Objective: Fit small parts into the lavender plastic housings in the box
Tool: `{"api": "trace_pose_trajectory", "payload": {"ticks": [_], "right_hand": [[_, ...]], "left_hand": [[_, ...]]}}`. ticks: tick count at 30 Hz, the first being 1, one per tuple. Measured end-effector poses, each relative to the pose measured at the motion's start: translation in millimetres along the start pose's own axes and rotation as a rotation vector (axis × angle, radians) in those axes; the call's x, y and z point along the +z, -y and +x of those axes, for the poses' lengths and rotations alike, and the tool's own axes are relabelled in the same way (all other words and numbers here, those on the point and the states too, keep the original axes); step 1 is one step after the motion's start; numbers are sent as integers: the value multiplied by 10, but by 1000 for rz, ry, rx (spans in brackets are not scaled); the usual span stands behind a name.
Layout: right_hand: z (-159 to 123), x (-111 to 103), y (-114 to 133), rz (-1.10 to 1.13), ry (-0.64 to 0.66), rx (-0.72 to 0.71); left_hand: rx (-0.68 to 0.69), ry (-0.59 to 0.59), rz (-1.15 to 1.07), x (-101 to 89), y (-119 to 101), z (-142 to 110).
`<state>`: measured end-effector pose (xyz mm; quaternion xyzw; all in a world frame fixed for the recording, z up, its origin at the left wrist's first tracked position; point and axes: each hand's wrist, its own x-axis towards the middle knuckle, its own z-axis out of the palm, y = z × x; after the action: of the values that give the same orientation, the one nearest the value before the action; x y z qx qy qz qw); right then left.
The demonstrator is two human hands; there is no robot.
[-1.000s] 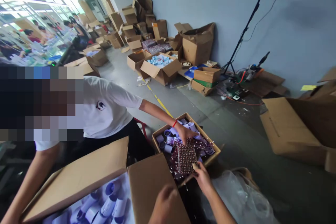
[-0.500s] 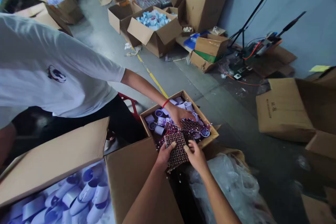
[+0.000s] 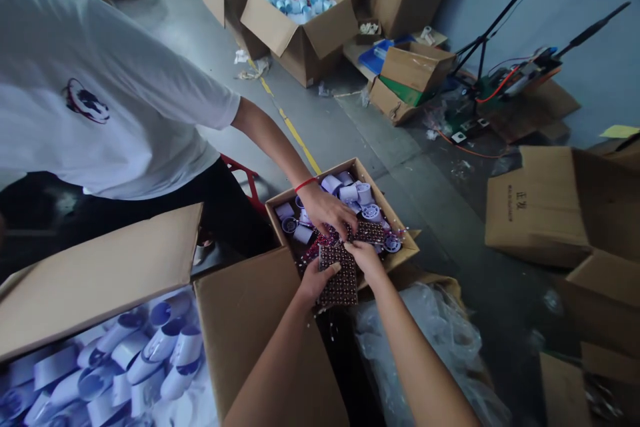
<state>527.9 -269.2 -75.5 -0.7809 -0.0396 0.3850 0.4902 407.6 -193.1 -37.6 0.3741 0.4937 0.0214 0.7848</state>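
Note:
My left hand [image 3: 315, 280] grips a dark rectangular panel [image 3: 339, 277] covered in rows of small pale dots, its thumb lying on the face. At the panel's upper right edge is my right hand [image 3: 367, 261], fingers pinched together; what is between them is too small to make out. Just beyond, a co-worker's hand [image 3: 330, 210] with a red wrist string reaches down to a second dotted panel [image 3: 369, 233]. Both panels are over a shallow cardboard box [image 3: 276, 221] of lilac plastic cups [image 3: 303, 233] and thin red-purple strands with pale tips [image 3: 323, 240].
A large carton [image 3: 250, 307] at lower left holds many lilac cups [image 3: 55, 367]. Clear plastic bags [image 3: 425, 340] lie at lower right. Further off stand a carton of light-blue cups [image 3: 300, 0], an open carton [image 3: 535, 200] and a black tripod [image 3: 483, 50].
My right hand has moved up to the panel's top edge and its fingers have closed. The co-worker's hand has shifted slightly left over the box. The view has tilted downward.

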Motion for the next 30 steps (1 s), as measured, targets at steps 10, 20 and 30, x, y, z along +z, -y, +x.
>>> {"api": "trace_pose_trajectory", "payload": {"ticks": [10,20,30], "right_hand": [[-20,-8,17,-121,-192,52],[-51,-80,58,-124,-69,28],[-1,-50,-6,-196,-94,-15]], "left_hand": [[75,-115,84,57,116,109],[178,-253,154,117,115,161],[179,-160,74,107,148,145]]}}
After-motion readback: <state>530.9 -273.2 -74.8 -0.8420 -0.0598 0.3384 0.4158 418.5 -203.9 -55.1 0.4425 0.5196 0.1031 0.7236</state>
